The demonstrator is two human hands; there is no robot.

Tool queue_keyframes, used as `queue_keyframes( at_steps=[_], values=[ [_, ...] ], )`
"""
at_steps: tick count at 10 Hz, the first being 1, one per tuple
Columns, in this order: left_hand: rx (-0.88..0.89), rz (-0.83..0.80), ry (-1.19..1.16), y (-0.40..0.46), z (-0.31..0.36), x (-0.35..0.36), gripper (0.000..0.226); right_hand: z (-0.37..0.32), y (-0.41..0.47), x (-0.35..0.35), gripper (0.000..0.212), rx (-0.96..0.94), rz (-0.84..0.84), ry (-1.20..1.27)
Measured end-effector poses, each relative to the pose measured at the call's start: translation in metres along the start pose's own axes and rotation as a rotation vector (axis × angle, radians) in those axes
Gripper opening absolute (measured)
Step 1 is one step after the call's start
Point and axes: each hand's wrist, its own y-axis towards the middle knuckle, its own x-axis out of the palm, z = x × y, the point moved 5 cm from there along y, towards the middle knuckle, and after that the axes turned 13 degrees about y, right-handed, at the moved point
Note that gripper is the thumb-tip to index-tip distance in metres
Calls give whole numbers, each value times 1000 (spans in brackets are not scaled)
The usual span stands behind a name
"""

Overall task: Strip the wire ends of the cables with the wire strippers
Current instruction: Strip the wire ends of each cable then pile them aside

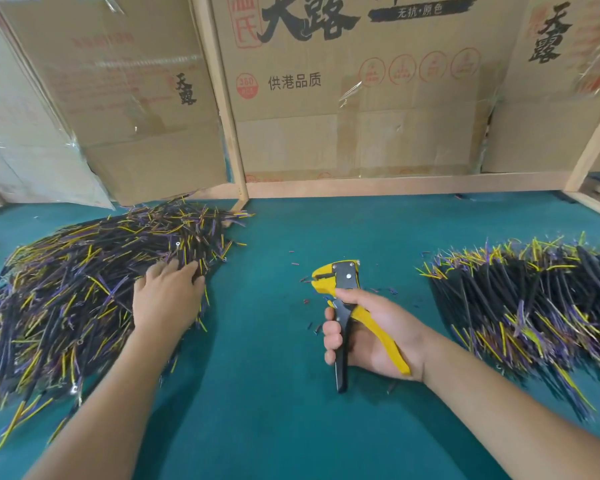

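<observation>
Head-cam view down onto a green table. Left hand, centre-left of frame, lies palm down on a big heap of short black cables w/ yellow & purple wire ends; fingers reach fwd into the heap, fingertips hidden among the cables, so can't tell if they've pinched one. Right hand, centre-right, grips yellow-and-black wire strippers: fingers curled round the black handle, yellow handle in the palm, thumb over the top. Tool head points to top of frame, jaws slightly apart, nothing in them. Second cable pile at far right, well apart from the tool. Tiny insulation scraps dot the table near the strippers. Cardboard boxes w/ printed characters fill the top, behind a wooden frame.
</observation>
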Motion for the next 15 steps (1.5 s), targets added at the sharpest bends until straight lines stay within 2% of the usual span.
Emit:
queue_keyframes(
  at_steps=[1, 3, 4, 6, 7, 10, 12, 15],
  values=[
    [-22, 126, -68, 5, -3, -1, 31, -2, 2, -3, 30, 11, -47, -5],
    [-73, 187, -18, 9, -6, -13, 16, -2, 4, -7, 32, 32, -68, -10],
    [-71, 197, 4, 12, -5, -12, 21, -3, 5, -8, 32, 38, -69, -13],
    [-90, 138, 35, 17, -3, -5, 24, -2, 5, -9, 32, 51, -82, 0],
    [-108, 113, 47, 19, -6, -2, 14, -3, 6, -9, 32, 54, -85, -5],
    [-107, 7, 11, 24, -9, 1, 8, -2, 7, -9, 32, 62, -84, 3],
    [-72, 67, 60, 21, -7, 1, 26, -3, 5, -9, 32, 59, -79, 2],
    [-98, -19, 39, 23, -6, 7, 13, -2, 4, -7, 31, 55, -83, 3]
  ],
)
